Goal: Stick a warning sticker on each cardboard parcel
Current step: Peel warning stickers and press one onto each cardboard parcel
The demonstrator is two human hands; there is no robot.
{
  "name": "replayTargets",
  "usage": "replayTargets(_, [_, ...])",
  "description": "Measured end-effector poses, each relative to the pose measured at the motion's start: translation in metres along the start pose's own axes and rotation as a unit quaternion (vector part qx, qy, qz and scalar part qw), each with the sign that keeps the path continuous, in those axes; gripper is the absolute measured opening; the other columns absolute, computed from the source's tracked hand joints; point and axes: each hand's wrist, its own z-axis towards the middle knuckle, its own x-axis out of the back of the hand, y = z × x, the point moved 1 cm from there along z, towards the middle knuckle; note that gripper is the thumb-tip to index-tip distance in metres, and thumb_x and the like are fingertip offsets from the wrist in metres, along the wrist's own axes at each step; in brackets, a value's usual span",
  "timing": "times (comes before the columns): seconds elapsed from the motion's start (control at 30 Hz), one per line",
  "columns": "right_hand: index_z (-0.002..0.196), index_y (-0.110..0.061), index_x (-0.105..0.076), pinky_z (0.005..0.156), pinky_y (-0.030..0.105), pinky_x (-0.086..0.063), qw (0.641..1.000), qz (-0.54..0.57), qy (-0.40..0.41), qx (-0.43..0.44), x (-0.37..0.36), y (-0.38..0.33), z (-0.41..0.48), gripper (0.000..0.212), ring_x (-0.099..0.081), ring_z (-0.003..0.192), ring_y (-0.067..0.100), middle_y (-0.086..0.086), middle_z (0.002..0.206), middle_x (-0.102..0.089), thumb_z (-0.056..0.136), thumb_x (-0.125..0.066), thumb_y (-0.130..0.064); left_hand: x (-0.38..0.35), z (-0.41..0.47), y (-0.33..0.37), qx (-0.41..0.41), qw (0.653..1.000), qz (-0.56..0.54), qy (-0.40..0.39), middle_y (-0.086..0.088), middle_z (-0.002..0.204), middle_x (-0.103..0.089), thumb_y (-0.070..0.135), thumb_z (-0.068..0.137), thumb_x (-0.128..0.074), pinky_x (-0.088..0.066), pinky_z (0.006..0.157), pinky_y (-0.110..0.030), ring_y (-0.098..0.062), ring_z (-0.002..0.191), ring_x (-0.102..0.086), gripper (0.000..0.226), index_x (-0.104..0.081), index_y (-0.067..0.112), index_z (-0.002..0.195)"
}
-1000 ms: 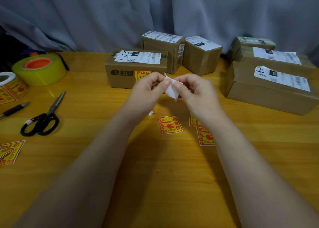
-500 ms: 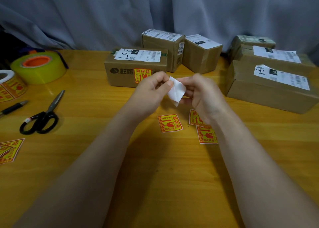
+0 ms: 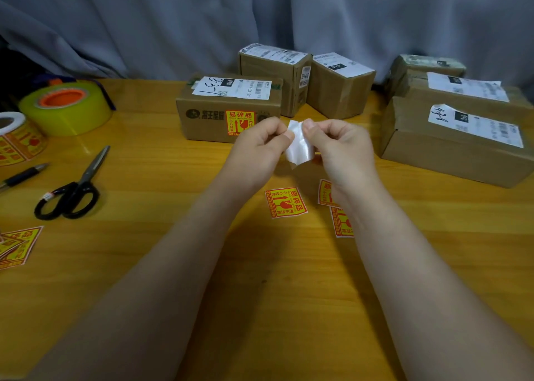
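Loose warning stickers [image 3: 286, 202] lie on the table [image 3: 144, 265] by the wrists. Just beyond, the left hand [image 3: 260, 146] and right hand [image 3: 338, 146] each pinch the top edge of one white-backed sticker [image 3: 299, 146] — held off the table. Past them at 11 o'clock stands a stickered parcel [image 3: 208, 115], with other parcels [image 3: 453, 155] at 1 to 2 o'clock.

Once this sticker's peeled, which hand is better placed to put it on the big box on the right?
Right, probably. Both the right hand and left hand pinch the sticker, but the right hand is nearer that parcel, whose brown front face is bare.
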Motion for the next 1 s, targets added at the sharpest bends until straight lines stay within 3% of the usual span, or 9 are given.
replayTargets(0.1, [0.072,-0.012,-0.066,0.059,0.012,-0.047,1.000,0.000,0.013,-0.003,0.000,0.001,0.001,0.023,-0.059,0.066,0.003,0.003,0.072,-0.066,0.091,-0.058,-0.022,0.000,0.000,0.000,0.019,0.999,-0.028,-0.005,-0.006,0.078,-0.050,0.016,0.095,-0.048,-0.037,0.062,-0.019,-0.010,0.072,-0.045,0.020,-0.055,0.001,0.083])
replayTargets(0.17, [0.069,-0.018,-0.063,0.057,0.014,-0.046,1.000,-0.001,0.018,0.019,0.000,0.001,0.002,0.023,-0.056,0.062,0.002,-0.003,0.067,-0.062,0.092,-0.057,-0.022,0.001,0.001,-0.002,0.023,0.999,-0.045,-0.006,-0.006,0.079,-0.052,0.017,0.094,-0.049,-0.039,0.066,-0.017,-0.010,0.075,-0.047,0.019,-0.056,0.006,0.081])
replayTargets(0.27, [0.074,-0.024,-0.060,0.063,0.025,-0.047,0.994,-0.049,-0.009,0.102,0.000,0.001,0.003,0.019,-0.055,0.066,0.004,-0.007,0.069,-0.060,0.091,-0.057,-0.018,0.004,0.000,-0.002,-0.001,0.999,-0.051,-0.006,-0.016,0.082,-0.056,0.020,0.093,-0.052,-0.041,0.070,-0.020,-0.014,0.079,-0.050,0.019,-0.059,0.004,0.084])
replayTargets(0.33, [0.075,-0.028,-0.058,0.064,0.020,-0.046,0.984,-0.079,-0.039,0.156,-0.001,0.001,0.002,0.021,-0.054,0.068,0.001,-0.011,0.071,-0.059,0.090,-0.057,-0.014,0.007,0.000,0.000,-0.012,0.997,-0.072,-0.009,-0.012,0.085,-0.060,0.023,0.092,-0.054,-0.044,0.072,-0.019,-0.013,0.080,-0.054,0.021,-0.061,0.003,0.091])
replayTargets(0.57, [0.089,-0.019,-0.066,0.069,0.014,-0.046,0.980,-0.040,-0.109,0.163,0.002,-0.004,-0.001,0.013,-0.059,0.076,-0.003,-0.011,0.081,-0.065,0.092,-0.056,-0.012,0.011,0.002,-0.005,-0.034,0.997,-0.069,-0.023,-0.003,0.080,-0.063,0.016,0.095,-0.051,-0.046,0.073,-0.020,-0.009,0.078,-0.058,0.012,-0.057,0.006,0.091])
replayTargets(0.67, [0.109,-0.014,-0.060,0.074,0.023,-0.052,0.979,0.016,-0.161,0.123,0.007,-0.007,-0.003,0.019,-0.063,0.077,0.004,-0.003,0.084,-0.066,0.090,-0.059,-0.015,0.010,0.005,-0.008,0.010,0.996,-0.091,-0.003,-0.002,0.077,-0.065,0.017,0.096,-0.047,-0.047,0.069,-0.017,-0.009,0.071,-0.060,0.016,-0.055,0.003,0.096])
replayTargets(0.77, [0.116,-0.019,-0.055,0.079,0.037,-0.054,0.963,-0.012,-0.228,0.144,0.011,-0.008,-0.003,0.036,-0.066,0.081,0.027,0.009,0.093,-0.068,0.085,-0.060,-0.001,0.013,0.008,-0.014,0.072,0.990,-0.119,0.019,0.000,0.068,-0.059,0.019,0.094,-0.052,-0.042,0.061,-0.021,-0.008,0.058,-0.051,0.013,-0.056,0.007,0.098])
replayTargets(0.87, [0.104,-0.024,-0.062,0.082,0.026,-0.053,0.948,-0.093,-0.256,0.167,0.012,-0.004,-0.002,0.044,-0.065,0.087,0.013,-0.005,0.100,-0.065,0.082,-0.050,0.011,0.015,0.009,-0.016,0.127,0.980,-0.149,0.025,0.002,0.064,-0.054,0.018,0.091,-0.057,-0.039,0.058,-0.022,-0.009,0.056,-0.047,0.014,-0.052,0.016,0.104])
replayTargets(1.0, [0.093,-0.021,-0.067,0.073,0.011,-0.044,0.946,-0.173,-0.181,0.204,0.013,0.001,0.004,0.021,-0.056,0.081,-0.003,-0.015,0.088,-0.058,0.082,-0.064,-0.003,0.017,0.006,-0.012,0.081,0.993,-0.085,-0.017,0.005,0.069,-0.057,0.024,0.097,-0.045,-0.041,0.059,-0.019,-0.006,0.059,-0.050,0.013,-0.056,0.019,0.101])
